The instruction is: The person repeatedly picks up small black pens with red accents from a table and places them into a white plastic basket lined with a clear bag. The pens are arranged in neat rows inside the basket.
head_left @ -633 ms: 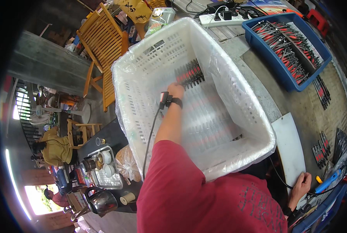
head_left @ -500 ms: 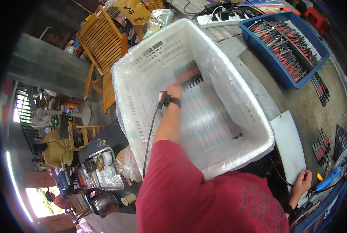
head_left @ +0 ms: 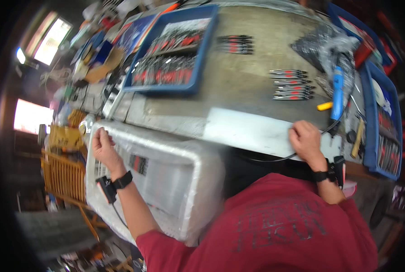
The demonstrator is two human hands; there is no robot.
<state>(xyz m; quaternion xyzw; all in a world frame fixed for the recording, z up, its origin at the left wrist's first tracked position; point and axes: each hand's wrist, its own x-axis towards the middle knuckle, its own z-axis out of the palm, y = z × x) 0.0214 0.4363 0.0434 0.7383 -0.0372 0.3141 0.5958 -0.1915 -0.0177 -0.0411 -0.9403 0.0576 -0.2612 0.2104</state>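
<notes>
My left hand [head_left: 103,147] is raised over the rim of a white plastic crate [head_left: 191,158] lined with clear film. Its fingers are curled together, with nothing visible in them; motion blurs it a little. Inside the crate a small bunch of black-and-red pens [head_left: 138,164] shows beside my left forearm. My right hand [head_left: 305,139] rests, fingers curled in, at the edge of a white board [head_left: 243,129] on the bench, and I see nothing in it. Farther in on the bench lie a row of pens [head_left: 292,85] and another small bunch [head_left: 236,44].
A blue tray [head_left: 207,50] full of pens stands on the bench [head_left: 252,22] beyond the crate. Right of the board are a blue hand tool [head_left: 337,93], a yellow piece [head_left: 324,106], a hammer [head_left: 358,138] and another blue tray [head_left: 370,113]. A wooden chair [head_left: 64,174] stands at left.
My left hand has come up out of the crate from beside the pens there. The view has turned toward the bench. My right hand stays by the white board.
</notes>
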